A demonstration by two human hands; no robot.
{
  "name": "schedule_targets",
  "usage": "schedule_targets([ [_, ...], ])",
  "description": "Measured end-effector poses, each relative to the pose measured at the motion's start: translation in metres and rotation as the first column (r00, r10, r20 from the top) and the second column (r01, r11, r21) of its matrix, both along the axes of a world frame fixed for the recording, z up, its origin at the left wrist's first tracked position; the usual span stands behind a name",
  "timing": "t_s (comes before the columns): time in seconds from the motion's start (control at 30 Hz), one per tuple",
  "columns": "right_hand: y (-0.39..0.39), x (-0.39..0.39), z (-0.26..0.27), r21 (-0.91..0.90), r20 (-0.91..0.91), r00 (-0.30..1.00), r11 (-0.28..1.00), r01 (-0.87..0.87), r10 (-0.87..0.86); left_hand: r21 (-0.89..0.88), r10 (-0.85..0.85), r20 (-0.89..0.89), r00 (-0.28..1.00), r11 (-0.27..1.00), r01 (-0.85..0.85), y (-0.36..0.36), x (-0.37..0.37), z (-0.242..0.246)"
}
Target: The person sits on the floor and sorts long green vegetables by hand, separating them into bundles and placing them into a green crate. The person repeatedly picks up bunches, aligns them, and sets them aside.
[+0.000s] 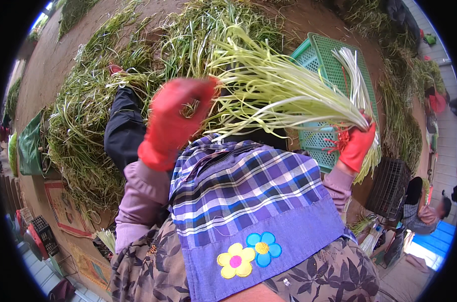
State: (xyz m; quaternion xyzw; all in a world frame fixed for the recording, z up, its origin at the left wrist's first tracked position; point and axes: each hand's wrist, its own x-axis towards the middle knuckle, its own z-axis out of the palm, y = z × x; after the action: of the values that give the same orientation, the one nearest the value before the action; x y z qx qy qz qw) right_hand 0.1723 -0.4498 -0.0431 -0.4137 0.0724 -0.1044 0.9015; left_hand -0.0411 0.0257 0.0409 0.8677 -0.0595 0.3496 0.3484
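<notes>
A fanned bundle of pale yellow-green leafy stalks (289,90) spreads in front of me, its white ends at the right. My right hand (359,143), in a red glove, grips it near those white ends. My left hand (179,117), also red-gloved and blurred by motion, is beside the leafy tips; whether its fingers hold any leaf is unclear. Red ties (339,140) hang by my right wrist. Another bunch of white stalks (359,81) lies on the green plastic crate (313,151), partly behind my right hand.
Heaps of loose green leaves (85,139) cover the ground ahead and at left. A dark crate (388,185) stands at right, near a seated person (421,217). A green bag (31,145) and a flattened cardboard piece (68,207) lie at left. My plaid apron covers my lap.
</notes>
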Motion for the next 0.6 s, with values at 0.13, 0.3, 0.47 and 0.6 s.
schedule_targets([
  [0.13,0.030,0.013,0.019,0.135,-0.005,1.000,0.991,0.016,-0.016,0.232,-0.267,-0.370,0.890,0.901,0.367,-0.067,0.025,0.009],
  [0.3,0.050,-0.020,0.031,0.264,0.102,0.994,0.962,-0.063,0.037,0.194,-0.140,-0.630,0.764,0.924,0.329,-0.084,0.006,-0.011],
  [0.47,0.064,-0.034,0.046,0.583,-0.035,0.994,0.810,-0.063,0.102,0.212,-0.078,-0.543,0.836,0.951,0.226,-0.084,0.001,-0.030],
  [0.6,0.070,-0.028,0.058,0.528,-0.083,0.995,0.849,-0.003,0.055,0.293,0.013,-0.347,0.938,0.951,0.095,-0.083,0.023,-0.038],
])
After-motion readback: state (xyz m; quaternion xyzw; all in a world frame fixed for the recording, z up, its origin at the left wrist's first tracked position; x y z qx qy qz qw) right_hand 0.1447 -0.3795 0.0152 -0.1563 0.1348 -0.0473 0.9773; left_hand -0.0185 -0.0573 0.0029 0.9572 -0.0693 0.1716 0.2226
